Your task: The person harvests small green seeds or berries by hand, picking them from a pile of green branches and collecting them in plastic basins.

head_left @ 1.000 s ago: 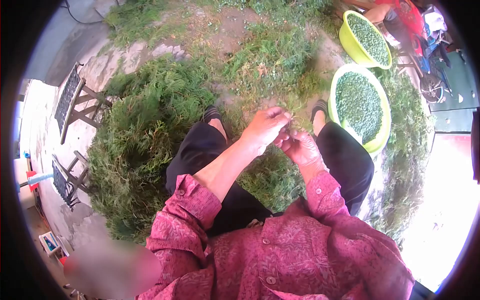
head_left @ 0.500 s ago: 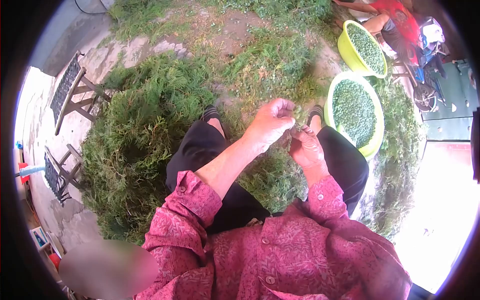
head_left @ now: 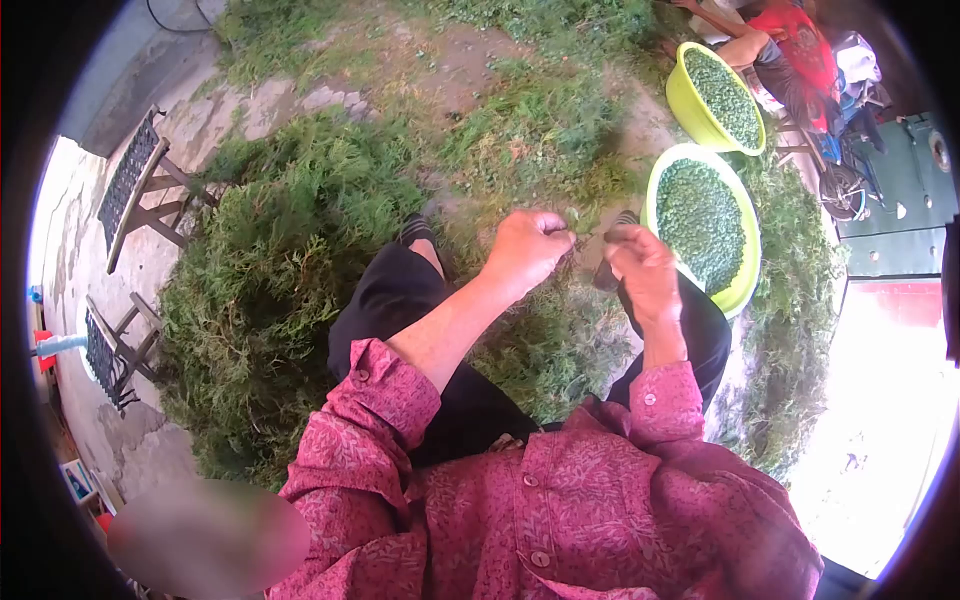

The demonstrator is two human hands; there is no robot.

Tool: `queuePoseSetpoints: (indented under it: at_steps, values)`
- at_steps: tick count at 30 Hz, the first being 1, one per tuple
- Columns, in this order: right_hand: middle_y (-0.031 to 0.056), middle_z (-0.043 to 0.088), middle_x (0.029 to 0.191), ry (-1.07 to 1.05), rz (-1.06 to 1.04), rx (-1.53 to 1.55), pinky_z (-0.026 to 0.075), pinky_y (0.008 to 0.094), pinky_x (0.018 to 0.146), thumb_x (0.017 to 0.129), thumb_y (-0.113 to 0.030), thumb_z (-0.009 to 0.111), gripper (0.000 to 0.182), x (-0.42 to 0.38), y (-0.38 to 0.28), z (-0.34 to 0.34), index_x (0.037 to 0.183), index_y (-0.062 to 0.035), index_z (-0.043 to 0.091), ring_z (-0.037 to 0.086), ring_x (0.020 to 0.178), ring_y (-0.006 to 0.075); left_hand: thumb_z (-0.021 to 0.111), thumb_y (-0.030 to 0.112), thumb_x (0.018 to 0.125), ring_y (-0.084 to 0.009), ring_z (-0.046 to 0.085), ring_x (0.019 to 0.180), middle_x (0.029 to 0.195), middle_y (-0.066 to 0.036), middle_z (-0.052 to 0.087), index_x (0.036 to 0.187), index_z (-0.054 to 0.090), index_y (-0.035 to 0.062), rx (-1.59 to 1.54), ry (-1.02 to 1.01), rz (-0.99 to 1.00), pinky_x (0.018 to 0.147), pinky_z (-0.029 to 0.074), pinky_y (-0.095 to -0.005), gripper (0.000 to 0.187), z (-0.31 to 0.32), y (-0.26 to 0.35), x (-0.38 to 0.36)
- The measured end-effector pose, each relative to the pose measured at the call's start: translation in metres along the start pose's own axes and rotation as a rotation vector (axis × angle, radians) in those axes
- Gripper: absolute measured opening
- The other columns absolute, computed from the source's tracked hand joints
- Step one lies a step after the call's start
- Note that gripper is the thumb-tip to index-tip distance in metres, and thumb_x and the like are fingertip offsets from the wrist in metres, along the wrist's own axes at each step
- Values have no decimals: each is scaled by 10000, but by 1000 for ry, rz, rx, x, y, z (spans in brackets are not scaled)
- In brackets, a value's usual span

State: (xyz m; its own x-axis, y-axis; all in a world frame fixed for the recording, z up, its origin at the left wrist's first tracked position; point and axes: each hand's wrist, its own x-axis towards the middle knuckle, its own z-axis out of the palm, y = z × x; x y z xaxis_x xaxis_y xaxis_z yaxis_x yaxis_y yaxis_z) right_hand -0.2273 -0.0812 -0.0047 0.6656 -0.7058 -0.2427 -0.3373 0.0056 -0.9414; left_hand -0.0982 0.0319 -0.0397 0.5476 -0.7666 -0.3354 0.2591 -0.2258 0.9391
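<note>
My left hand is closed in a pinch on a small evergreen sprig, a bit of which shows beside the fingertips. To its right, my right hand is closed with the fingertips together; whatever it may hold is hidden. The two hands are apart, above the ground between my knees. Nearest my right hand stands a yellow-green tub filled with small green cones or berries. Beneath and between my legs lie feathery evergreen cuttings.
A big heap of evergreen branches lies to my left. Beyond it stand two folding stools. A second yellow-green tub of green cones or berries sits farther back, near another person in red. A wheel shows at right.
My hands have separated: the right has moved up and right towards the near tub, and the left has drawn slightly down and left. The other person's arm has shifted.
</note>
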Motion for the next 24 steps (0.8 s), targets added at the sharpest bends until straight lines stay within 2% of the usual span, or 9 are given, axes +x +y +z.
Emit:
queuePoseSetpoints:
  at_steps: [1,3,6,11,17,20,21,23,24]
  values:
    - [-2,593,778,20,-35,82,443,183,557,763,-51,633,160,2,0,-6,915,-36,588,539,665,62,638,111,746,-97,528,625,716,-45,615,846,635,-49,-1,-2,3,569,422,-253,189,1,0,0]
    - [-3,595,765,17,-85,116,444,169,561,759,-65,650,176,1,-4,-5,921,-35,586,545,652,58,598,135,694,-266,583,584,664,-171,601,733,628,-6,224,80,262,573,449,-354,149,5,-1,-1]
    - [13,601,716,-47,-195,-148,450,193,565,751,-75,676,187,-1,-8,13,895,-4,579,541,647,52,582,144,669,-333,583,630,695,-195,594,730,637,15,238,66,337,605,458,-381,153,7,4,-5]
    - [13,610,707,-46,-29,-58,444,205,587,738,-88,679,208,-5,-7,19,895,5,580,547,649,65,569,172,678,-324,589,633,659,-188,586,713,639,24,268,-24,269,609,464,-388,167,3,5,-5]
    - [25,602,689,121,-383,-703,432,235,559,748,-103,632,198,-5,3,22,897,15,575,529,598,103,574,199,688,-334,562,583,616,-180,568,686,625,23,416,-26,410,575,451,-392,183,0,3,-3]
    - [25,583,700,-114,79,254,450,251,581,770,-39,570,84,3,8,13,850,-14,577,532,633,107,585,188,691,-314,530,537,600,-179,554,683,614,14,343,-77,382,545,433,-374,177,-1,-1,0]
    - [25,583,700,-113,78,253,450,251,581,770,-39,570,84,3,9,14,850,-14,577,532,633,107,589,177,691,-292,514,515,593,-180,546,684,608,10,227,-134,314,532,423,-363,168,-2,0,0]
    - [30,575,721,-195,116,721,449,234,566,773,-2,551,86,0,9,16,852,-25,576,528,616,100,596,148,690,-247,502,500,572,-158,540,680,604,2,195,-153,275,515,412,-349,147,-1,2,-2]
    - [29,567,719,-149,103,544,460,247,571,766,3,559,103,2,13,14,865,-21,571,523,596,99,603,120,688,-202,490,486,552,-136,535,675,599,-6,169,-169,235,497,401,-336,127,-2,4,-4]
